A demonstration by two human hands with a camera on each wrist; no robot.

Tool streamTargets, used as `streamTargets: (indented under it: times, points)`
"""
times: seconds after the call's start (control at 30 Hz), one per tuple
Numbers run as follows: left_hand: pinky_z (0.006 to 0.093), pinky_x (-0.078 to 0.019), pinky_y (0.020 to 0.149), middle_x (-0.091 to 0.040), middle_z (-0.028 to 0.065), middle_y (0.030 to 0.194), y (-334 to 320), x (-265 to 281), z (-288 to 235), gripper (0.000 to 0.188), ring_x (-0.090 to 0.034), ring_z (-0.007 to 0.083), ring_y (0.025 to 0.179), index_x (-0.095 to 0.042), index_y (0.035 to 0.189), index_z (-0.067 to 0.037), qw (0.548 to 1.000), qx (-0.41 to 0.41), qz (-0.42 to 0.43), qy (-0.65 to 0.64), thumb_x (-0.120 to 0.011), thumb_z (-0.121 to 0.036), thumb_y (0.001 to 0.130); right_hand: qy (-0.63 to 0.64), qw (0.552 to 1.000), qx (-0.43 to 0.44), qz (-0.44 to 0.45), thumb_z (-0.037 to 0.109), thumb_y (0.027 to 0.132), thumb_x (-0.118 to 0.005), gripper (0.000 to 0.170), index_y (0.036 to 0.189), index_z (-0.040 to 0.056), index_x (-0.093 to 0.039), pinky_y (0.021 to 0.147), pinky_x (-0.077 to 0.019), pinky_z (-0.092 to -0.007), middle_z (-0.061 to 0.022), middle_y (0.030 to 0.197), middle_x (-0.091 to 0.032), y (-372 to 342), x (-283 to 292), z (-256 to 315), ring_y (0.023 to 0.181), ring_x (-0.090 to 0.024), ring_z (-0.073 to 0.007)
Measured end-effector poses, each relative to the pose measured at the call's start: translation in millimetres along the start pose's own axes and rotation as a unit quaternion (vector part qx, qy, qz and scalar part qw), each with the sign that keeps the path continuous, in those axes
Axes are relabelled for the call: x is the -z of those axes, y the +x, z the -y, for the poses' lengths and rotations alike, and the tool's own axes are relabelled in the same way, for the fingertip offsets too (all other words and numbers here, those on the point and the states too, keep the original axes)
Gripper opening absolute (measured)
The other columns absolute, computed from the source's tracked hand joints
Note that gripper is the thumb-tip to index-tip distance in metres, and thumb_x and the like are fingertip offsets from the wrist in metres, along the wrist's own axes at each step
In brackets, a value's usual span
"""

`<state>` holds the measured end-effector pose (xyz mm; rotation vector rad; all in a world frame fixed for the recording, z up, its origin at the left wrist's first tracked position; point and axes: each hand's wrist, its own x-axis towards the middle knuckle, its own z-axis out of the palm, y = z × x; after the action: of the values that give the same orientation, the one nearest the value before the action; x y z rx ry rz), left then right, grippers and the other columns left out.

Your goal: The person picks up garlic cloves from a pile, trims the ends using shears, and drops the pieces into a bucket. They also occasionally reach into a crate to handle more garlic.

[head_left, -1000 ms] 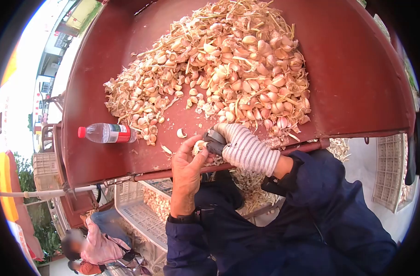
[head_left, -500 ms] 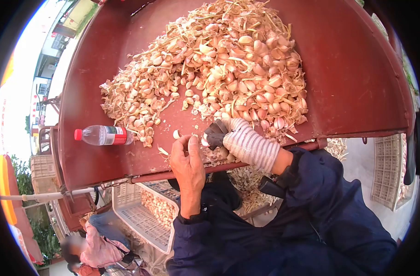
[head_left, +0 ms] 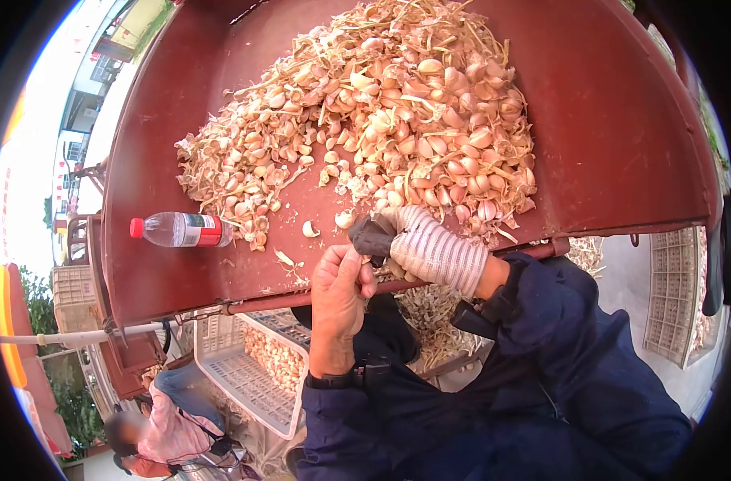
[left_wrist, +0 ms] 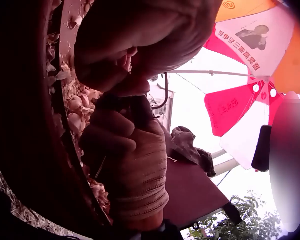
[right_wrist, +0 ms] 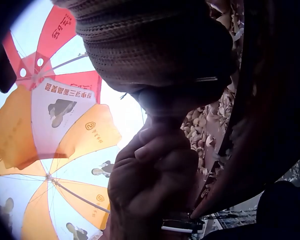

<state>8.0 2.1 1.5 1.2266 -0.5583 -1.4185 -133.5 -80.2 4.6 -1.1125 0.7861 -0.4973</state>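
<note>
My bare left hand [head_left: 337,298] is raised at the near edge of a red metal bed [head_left: 614,136], thumb and fingers curled together around a small pale garlic clove, mostly hidden. My right hand [head_left: 434,248] wears a striped knit glove with dark-covered fingertips, bent down against the left fingertips. Whether those gloved fingers hold anything, I cannot tell. In the left wrist view a pinkish bit [left_wrist: 126,60] shows between the left fingers. One loose clove [head_left: 345,219] lies just beyond the gloved hand, another clove [head_left: 310,229] left of it. A garlic pile [head_left: 446,152] rises behind.
A red-capped water bottle [head_left: 181,230] lies left of the pile. Below the bed's rim stands a pale plastic crate [head_left: 221,373] with garlic cloves inside. Another crate [head_left: 672,301] is at far right. A seated person [head_left: 169,429] works at lower left. Umbrellas [left_wrist: 245,45] hang overhead.
A clove held at the gloved fingertips has been let go and lies on the red bed. The left hand drew back, then returned to the gloved fingertips with fingers curled.
</note>
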Motion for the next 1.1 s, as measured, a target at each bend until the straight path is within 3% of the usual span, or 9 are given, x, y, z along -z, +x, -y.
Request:
streamTargets:
  times: [0.3,0.4,0.53,0.6,0.73,0.83,1.0,1.03,1.1]
  points:
    - [0.0234,-0.0364,0.051,-0.051,0.0024,0.07,-6,-2,5,0.011,-0.045,0.0109,0.057,-0.05,0.095,-0.008,0.989,0.036,0.001,-0.141,-0.05,-0.019,0.096,0.061,0.997,-0.022,0.032,0.0,0.081,-0.052,0.019,0.097,0.0028,-0.06,0.044,-0.0394,-0.0259,-0.0038,0.067,-0.057,-4,3,-6,0.052,-0.052,-0.0091]
    - [0.0251,-0.0372,0.052,-0.052,0.0036,0.071,-3,4,6,0.014,-0.047,0.0126,0.058,-0.05,0.092,-0.009,0.977,0.056,0.032,-0.201,-0.05,-0.022,0.096,0.097,0.993,-0.059,0.015,0.008,0.086,-0.055,0.013,0.098,0.0051,-0.06,0.042,-0.0354,-0.0177,0.0032,0.065,-0.055,-1,3,-14,0.05,-0.047,-0.0022]
    - [0.0246,-0.0369,0.05,-0.053,0.0043,0.071,-3,5,2,0.02,-0.049,0.0135,0.058,-0.05,0.092,-0.009,0.985,0.061,0.037,-0.158,-0.05,-0.029,0.096,0.115,0.99,-0.076,0.042,0.011,0.086,-0.059,0.014,0.098,0.0043,-0.06,0.047,-0.0382,-0.02,0.0013,0.066,-0.057,-1,9,-7,0.053,-0.051,-0.0053]
    - [0.0232,-0.0363,0.048,-0.054,0.0046,0.07,-6,1,-3,0.02,-0.05,0.0129,0.057,-0.05,0.093,-0.009,0.991,0.056,0.019,-0.118,-0.049,-0.028,0.096,-0.184,0.974,0.127,0.042,0.007,0.081,-0.056,0.016,0.094,-0.0014,-0.059,0.058,-0.0473,-0.0347,-0.0109,0.07,-0.061,3,12,-7,0.064,-0.059,-0.0185]
    - [0.019,-0.0326,0.041,-0.055,0.0049,0.066,-3,7,4,0.02,-0.052,0.0098,0.053,-0.049,0.096,-0.007,0.997,0.026,0.025,0.064,-0.047,-0.027,0.098,-0.185,0.976,0.074,0.091,0.014,0.081,-0.06,0.019,0.091,-0.0021,-0.059,0.063,-0.0475,-0.0355,-0.0129,0.071,-0.061,1,11,-2,0.066,-0.058,-0.0194]
    - [0.0171,-0.0293,0.039,-0.052,0.0025,0.065,-4,5,8,0.022,-0.043,0.0077,0.047,-0.051,0.104,-0.005,0.995,0.003,0.005,0.103,-0.043,-0.025,0.099,-0.186,0.968,0.145,0.08,0.015,0.08,-0.064,0.021,0.092,-0.0014,-0.059,0.063,-0.0474,-0.0362,-0.014,0.073,-0.062,2,11,-12,0.066,-0.059,-0.0209]
    - [0.0174,-0.0258,0.039,-0.04,-0.0027,0.06,-4,7,2,0.026,-0.035,0.0055,0.045,-0.052,0.103,-0.004,0.999,0.013,-0.029,0.0,-0.043,-0.028,0.1,-0.232,0.969,0.09,-0.003,0.014,0.079,-0.065,0.022,0.094,-0.0012,-0.058,0.064,-0.048,-0.0382,-0.0171,0.076,-0.062,2,7,-5,0.071,-0.063,-0.0283]
    - [0.0175,-0.0246,0.039,-0.036,-0.0042,0.059,-3,8,2,0.028,-0.032,0.0047,0.045,-0.053,0.102,-0.004,0.997,0.043,-0.051,-0.039,-0.043,-0.029,0.1,-0.24,0.967,0.087,0.015,0.014,0.084,-0.061,0.024,0.104,-0.0003,-0.058,0.063,-0.0463,-0.0348,-0.0121,0.074,-0.062,4,8,-12,0.069,-0.059,-0.0204]
    - [0.0174,-0.0238,0.04,-0.033,-0.0052,0.059,-4,9,4,0.031,-0.031,0.0036,0.046,-0.055,0.1,-0.003,0.995,0.044,-0.075,-0.039,-0.042,-0.031,0.1,-0.276,0.956,0.096,0.015,0.016,0.084,-0.062,0.026,0.104,0.0002,-0.058,0.063,-0.0464,-0.0357,-0.0133,0.074,-0.062,2,7,-11,0.07,-0.06,-0.0223]
